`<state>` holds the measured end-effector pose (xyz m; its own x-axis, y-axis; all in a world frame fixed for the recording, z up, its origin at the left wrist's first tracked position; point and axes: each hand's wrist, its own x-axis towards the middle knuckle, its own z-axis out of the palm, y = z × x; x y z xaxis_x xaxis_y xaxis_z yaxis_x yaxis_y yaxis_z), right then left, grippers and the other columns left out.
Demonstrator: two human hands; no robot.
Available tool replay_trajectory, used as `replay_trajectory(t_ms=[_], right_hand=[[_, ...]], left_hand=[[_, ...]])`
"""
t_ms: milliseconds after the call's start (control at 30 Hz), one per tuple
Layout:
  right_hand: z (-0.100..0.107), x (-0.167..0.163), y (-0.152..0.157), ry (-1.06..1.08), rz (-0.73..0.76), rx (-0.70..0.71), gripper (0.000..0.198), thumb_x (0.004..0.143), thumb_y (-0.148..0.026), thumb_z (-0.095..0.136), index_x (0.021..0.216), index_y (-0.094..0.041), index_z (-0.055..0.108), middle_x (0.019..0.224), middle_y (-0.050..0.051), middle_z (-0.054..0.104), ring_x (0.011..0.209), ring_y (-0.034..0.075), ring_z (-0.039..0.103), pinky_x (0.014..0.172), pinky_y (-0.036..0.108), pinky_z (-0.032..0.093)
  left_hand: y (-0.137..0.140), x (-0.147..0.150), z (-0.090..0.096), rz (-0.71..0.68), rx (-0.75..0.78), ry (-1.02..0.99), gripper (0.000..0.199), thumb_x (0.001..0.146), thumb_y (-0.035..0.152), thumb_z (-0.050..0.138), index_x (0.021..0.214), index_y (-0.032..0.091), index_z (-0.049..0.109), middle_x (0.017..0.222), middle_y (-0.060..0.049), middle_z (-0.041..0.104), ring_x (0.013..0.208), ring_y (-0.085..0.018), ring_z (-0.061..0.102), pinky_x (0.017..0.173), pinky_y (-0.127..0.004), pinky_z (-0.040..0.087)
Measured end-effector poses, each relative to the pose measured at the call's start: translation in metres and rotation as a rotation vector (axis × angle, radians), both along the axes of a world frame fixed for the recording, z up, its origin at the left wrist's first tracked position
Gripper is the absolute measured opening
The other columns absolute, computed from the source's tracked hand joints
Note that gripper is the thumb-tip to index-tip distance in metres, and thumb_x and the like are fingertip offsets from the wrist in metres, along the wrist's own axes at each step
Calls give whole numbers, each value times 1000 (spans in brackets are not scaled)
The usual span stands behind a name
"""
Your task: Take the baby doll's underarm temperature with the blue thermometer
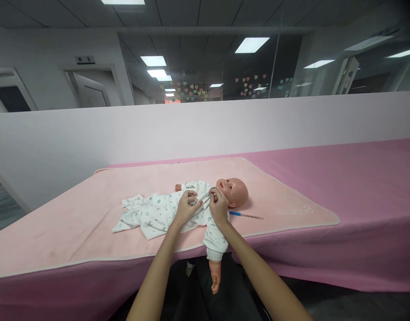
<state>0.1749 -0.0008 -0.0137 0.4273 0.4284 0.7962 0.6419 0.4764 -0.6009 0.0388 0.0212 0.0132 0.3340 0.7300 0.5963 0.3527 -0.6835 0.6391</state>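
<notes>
White partition [74, 142]: runs across beyond both hands, below glass panels [208, 53].
Pink cover [368, 187]: spreads beneath the hands and far out to their right, draping over the table's near edge.
Peach blanket [67, 214]: lies over the pink cover, directly under the work, reaching well out to either side of the hands.
Baby doll [234, 189]: rests face up between blanket and hands, with head [240, 194] just beyond and right of the right hand and legs trailing away to the left of the left one.
Patterned white outfit [154, 211]: covers the doll's torso and legs, bunched between the two hands.
Left hand [184, 208]: curves over the doll's chest, with thumb and fingers bent; too small to tell whether pinching cloth or only touching.
Right hand [218, 208]: pinches the outfit near the neckline, with fingertips drawn together just below the chin.
Near doll arm [215, 273]: hangs over the table edge, nearer the camera than the right hand, bare beyond the sleeve.
Far doll hand [178, 187]: pokes from its cuff, past the left hand.
Blue-ended stick [246, 216]: lies on the blanket just right of the right hand, apart from the fingers.
</notes>
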Motion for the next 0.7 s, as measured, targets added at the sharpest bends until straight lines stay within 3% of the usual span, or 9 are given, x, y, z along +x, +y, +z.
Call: replay_trajectory(t_ms=[367, 533, 700], right_hand=[[-2, 0, -1, -8, -4, 18, 22, 81, -13, 39, 82, -17, 60, 81, 6, 64, 80, 17, 58, 74, 28, 44], [-3, 1, 0, -9, -5, 24, 23, 81, -13, 38, 81, -17, 60, 80, 6, 63, 78, 17, 58, 71, 28, 45], [-4, 1, 1, -23, -18, 21, 24, 81, -14, 37, 81, -17, 60, 80, 6, 63, 78, 17, 58, 70, 29, 45]], left_hand=[[-29, -31, -4, 26, 144, 122, 7, 69, 19, 57, 62, 18, 57, 107, -7, 50, 105, -21, 47, 92, -35, 41], [-34, -38, -10, 133, 215, 57, 8, 67, 15, 55, 60, 18, 55, 107, -6, 49, 105, -21, 47, 92, -36, 40], [-36, -38, -13, 305, 290, 66, 15, 66, 15, 55, 52, 18, 51, 93, -5, 53, 89, -19, 48, 80, -35, 42]])
